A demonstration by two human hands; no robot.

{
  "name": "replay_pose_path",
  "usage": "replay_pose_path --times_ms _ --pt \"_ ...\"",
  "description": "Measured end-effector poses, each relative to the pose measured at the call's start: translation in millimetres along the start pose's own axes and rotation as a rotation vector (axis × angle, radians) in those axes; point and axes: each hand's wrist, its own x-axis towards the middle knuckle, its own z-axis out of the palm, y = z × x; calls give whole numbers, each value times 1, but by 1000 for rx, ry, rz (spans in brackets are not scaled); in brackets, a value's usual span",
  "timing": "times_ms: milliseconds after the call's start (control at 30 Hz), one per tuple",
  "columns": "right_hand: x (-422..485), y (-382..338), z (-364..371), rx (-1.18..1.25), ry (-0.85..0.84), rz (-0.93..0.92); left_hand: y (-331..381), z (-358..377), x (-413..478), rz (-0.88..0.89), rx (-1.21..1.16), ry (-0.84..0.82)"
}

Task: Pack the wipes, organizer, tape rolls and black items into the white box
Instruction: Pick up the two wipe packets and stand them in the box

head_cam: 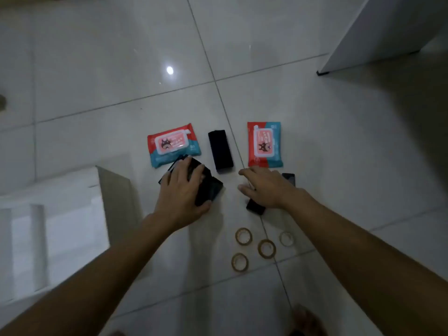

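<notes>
The left hand (184,187) is lying open on a flat black thing (211,187) on the floor (97,69), just below one pack of wipes (173,145). The right hand (264,187) is hanging open over a small black thing (255,207). The white box (60,190) is sitting to the left. Four tape rolls (259,249) are lying nearer the person.

Two bare forearms, no sleeves, end in a bare left hand (183,190) and right hand (264,187); a blurred bare foot (308,320) shows below the tape rolls (259,249).
</notes>
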Motion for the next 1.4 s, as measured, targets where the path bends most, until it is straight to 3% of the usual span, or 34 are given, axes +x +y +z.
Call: replay_pose_path --times_ms 100,200,333,500,767,900,1033,1100,1200,1400 --pt "27 3 9 -34 90 -89 -18 18 10 -107 -11 44" --pt "44 5 23 -14 177 -136 -22 39 15 -186 -174 92" --pt "53 18 38 -138 234 -233 -23 59 11 -156 -133 256" --pt "45 22 36 -314 174 -293 -14 67 3 -262 -122 289" --pt "57 29 26 -276 232 172 -2 54 -2 -384 -326 274" --pt "66 29 21 21 333 429 -18 33 10 -433 -412 339" --pt "75 35 19 311 320 654 -47 22 55 -593 -731 362" --pt "79 35 22 388 337 738 -64 25 77 -700 -749 311" --pt "87 31 25 415 412 840 -80 32 96 -859 -669 207" --pt "92 26 16 370 499 825 -87 33 110 -879 -650 226"
